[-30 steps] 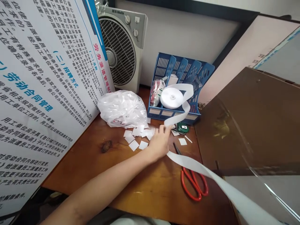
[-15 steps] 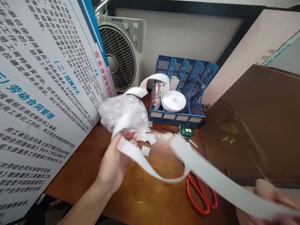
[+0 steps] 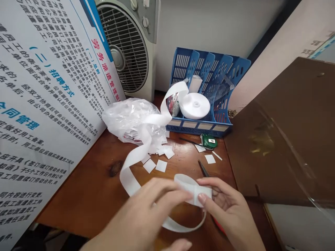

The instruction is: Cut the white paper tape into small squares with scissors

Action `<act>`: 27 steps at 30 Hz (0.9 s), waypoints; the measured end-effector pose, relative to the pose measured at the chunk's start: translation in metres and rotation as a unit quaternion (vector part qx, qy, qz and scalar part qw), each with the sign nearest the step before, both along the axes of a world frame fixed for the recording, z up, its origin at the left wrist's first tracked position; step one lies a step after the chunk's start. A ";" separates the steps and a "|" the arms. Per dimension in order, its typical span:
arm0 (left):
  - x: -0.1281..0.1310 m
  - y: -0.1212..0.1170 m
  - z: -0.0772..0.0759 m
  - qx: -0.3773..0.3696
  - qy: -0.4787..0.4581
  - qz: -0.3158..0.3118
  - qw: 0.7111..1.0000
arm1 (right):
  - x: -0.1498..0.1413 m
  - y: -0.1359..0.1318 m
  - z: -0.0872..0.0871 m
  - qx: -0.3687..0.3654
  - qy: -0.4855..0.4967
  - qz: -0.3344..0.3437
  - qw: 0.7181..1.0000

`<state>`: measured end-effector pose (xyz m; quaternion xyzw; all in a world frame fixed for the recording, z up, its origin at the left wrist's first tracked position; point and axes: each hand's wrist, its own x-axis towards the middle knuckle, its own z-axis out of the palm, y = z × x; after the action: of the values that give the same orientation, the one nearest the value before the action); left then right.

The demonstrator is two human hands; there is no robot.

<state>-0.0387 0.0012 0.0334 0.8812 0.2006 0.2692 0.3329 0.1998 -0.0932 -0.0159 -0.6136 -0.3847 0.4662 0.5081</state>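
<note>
White strap-like tape (image 3: 133, 157) runs from a flat white roll (image 3: 195, 105) in a blue file rack, down across the table and behind my left hand. Its near end is folded into a loop (image 3: 187, 181), pinched between the thumb and fingers of my right hand (image 3: 225, 205). My left hand (image 3: 146, 209) reaches over from the left, slightly blurred, fingertips at the folded tape and thumb held well apart below. Beneath my right hand lie red-handled scissors (image 3: 218, 225), mostly hidden, with a dark blade tip showing above it.
Several cut white squares (image 3: 161, 166) lie on the wooden table (image 3: 99, 188) beside a clear plastic bag (image 3: 128, 118). A green tape measure (image 3: 208, 141) sits before the blue file rack (image 3: 204, 127). A box fan (image 3: 125, 48), printed board (image 3: 52, 104) and brown box (image 3: 282, 139) stand around.
My right hand has come in from the lower right with the tape end, now folded. My left hand has moved down and right, letting go of the tape. The view has shifted slightly.
</note>
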 end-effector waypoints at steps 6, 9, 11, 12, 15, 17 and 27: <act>0.050 0.011 -0.040 -0.009 -0.063 -0.068 0.996 | -0.025 0.011 0.009 0.059 0.067 -0.036 0.995; 0.044 0.013 -0.055 -0.010 -0.081 -0.041 0.996 | -0.037 0.015 0.002 0.119 0.135 -0.038 0.983; 0.042 0.013 -0.061 -0.013 -0.071 -0.017 0.997 | -0.047 0.019 -0.004 0.145 0.169 -0.036 0.974; 0.042 0.013 -0.063 -0.019 -0.063 -0.011 0.998 | -0.051 0.021 -0.006 0.149 0.177 -0.046 0.972; 0.043 0.014 -0.064 -0.051 -0.049 -0.023 0.997 | -0.060 0.028 -0.012 0.140 0.171 -0.090 0.971; 0.044 0.015 -0.062 -0.088 -0.053 -0.031 0.994 | -0.061 0.030 -0.015 0.137 0.163 -0.099 0.972; 0.046 0.019 -0.059 -0.210 -0.114 -0.002 0.971 | -0.059 0.026 -0.027 0.140 -0.024 -0.098 0.985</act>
<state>0.0076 0.0207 -0.0261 0.7556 0.2114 0.3185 0.5319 0.1407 -0.0671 -0.0433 -0.5825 -0.3961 0.3408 0.6226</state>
